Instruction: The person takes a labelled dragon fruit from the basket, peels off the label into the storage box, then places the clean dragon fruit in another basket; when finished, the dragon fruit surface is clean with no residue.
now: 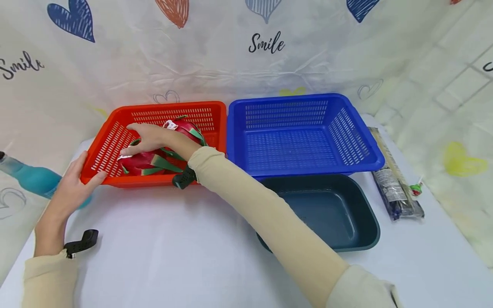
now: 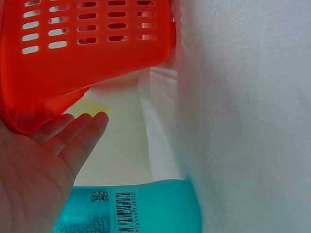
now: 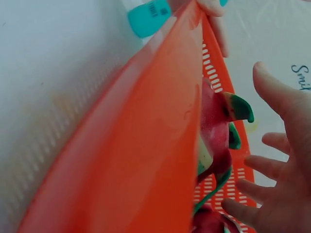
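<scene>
In the head view, the left hand is at the near left corner of the red basket, thumb over the rim and the other fingers along the outside, touching but not curled round it. The right hand reaches over that basket, its fingers open and holding nothing. Below and beside it, inside the basket, lie the dragon fruits: 1 nearer the front, 1 farther back, each with a pale label. The blue basket stands just to the right of the red 1, with the dark tray just in front of it and the right sleeve crossing over the tray's left side. A flat package and a wrapped lollipop lie farther right on the tabletop. The teal bottle is behind the left hand, partly hidden by it.

In the left wrist view, the left fingers reach out straight beneath the red basket's rim at the corner. The bottle stands just beside the hand, a QR code and a barcode on its side.

In the right wrist view, the red basket's wall fills much of the frame, blurred. The right fingers spread apart beside the dragon fruits, gripping none; whether any fingertip touches the nearer fruit, I cannot tell.
</scene>
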`<action>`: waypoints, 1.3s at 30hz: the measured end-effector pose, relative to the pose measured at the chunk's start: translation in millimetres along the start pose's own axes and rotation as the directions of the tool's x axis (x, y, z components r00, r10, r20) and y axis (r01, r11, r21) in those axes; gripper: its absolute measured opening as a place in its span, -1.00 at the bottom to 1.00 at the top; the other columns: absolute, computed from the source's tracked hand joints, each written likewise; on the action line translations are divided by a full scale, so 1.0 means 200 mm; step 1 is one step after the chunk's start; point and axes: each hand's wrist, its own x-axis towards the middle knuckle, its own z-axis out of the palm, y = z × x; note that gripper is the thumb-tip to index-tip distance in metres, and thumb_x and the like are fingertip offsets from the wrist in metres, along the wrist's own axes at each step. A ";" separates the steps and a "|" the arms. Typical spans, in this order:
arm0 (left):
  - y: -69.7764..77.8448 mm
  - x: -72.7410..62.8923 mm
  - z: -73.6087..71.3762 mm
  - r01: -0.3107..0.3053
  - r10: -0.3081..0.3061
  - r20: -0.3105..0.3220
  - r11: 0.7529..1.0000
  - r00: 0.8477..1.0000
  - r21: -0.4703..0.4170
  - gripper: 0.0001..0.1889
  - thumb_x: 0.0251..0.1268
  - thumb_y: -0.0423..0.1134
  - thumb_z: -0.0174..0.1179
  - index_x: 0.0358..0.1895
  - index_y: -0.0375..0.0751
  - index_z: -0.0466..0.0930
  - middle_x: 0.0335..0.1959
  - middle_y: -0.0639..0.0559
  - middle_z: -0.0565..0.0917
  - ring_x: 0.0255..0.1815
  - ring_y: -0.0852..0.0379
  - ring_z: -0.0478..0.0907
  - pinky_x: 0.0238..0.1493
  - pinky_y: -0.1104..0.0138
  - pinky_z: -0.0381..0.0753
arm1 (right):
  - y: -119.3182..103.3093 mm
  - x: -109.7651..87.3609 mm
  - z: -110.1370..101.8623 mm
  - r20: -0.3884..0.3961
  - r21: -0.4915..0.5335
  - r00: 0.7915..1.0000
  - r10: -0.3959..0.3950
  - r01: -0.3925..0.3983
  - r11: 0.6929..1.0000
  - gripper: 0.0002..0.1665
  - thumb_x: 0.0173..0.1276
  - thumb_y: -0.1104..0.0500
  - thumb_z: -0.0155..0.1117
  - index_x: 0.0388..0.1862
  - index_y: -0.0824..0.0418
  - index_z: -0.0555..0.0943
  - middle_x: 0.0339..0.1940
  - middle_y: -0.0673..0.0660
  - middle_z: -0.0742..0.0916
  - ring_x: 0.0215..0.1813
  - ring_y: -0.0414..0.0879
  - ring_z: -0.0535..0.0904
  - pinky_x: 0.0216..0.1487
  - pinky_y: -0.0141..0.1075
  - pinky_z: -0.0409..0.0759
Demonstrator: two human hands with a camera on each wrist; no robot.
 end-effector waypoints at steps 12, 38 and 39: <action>0.03 0.01 0.00 0.004 -0.004 -0.005 1.000 1.000 -0.003 -0.05 0.36 0.09 0.08 0.57 -0.02 -0.39 0.51 -0.41 0.00 0.27 -0.44 0.16 -0.17 0.11 0.70 | 0.00 0.03 -0.03 0.143 0.053 0.988 0.061 -0.069 0.996 -0.03 0.31 -0.31 0.12 0.57 -0.03 0.01 0.55 -0.18 0.22 0.50 -0.35 0.14 0.43 -0.53 0.20; 0.04 -0.01 0.01 0.001 -0.001 -0.015 1.000 1.000 -0.027 -0.04 0.35 0.12 0.08 0.57 0.02 -0.40 0.53 -0.39 -0.01 0.31 -0.47 0.16 0.03 -0.26 0.39 | 0.03 0.08 0.07 0.169 0.169 0.984 0.056 -0.085 0.982 -0.03 0.23 -0.27 0.24 0.53 -0.08 0.07 0.43 -0.16 0.33 0.39 -0.36 0.22 0.34 -0.52 0.26; 0.03 -0.01 0.01 0.002 -0.002 -0.015 1.000 1.000 -0.026 -0.04 0.35 0.12 0.08 0.57 0.02 -0.40 0.53 -0.39 -0.01 0.31 -0.47 0.16 0.03 -0.26 0.39 | 0.03 0.08 0.07 0.171 0.173 0.984 0.053 -0.083 0.981 -0.03 0.23 -0.27 0.24 0.53 -0.09 0.07 0.43 -0.16 0.32 0.39 -0.36 0.22 0.34 -0.53 0.26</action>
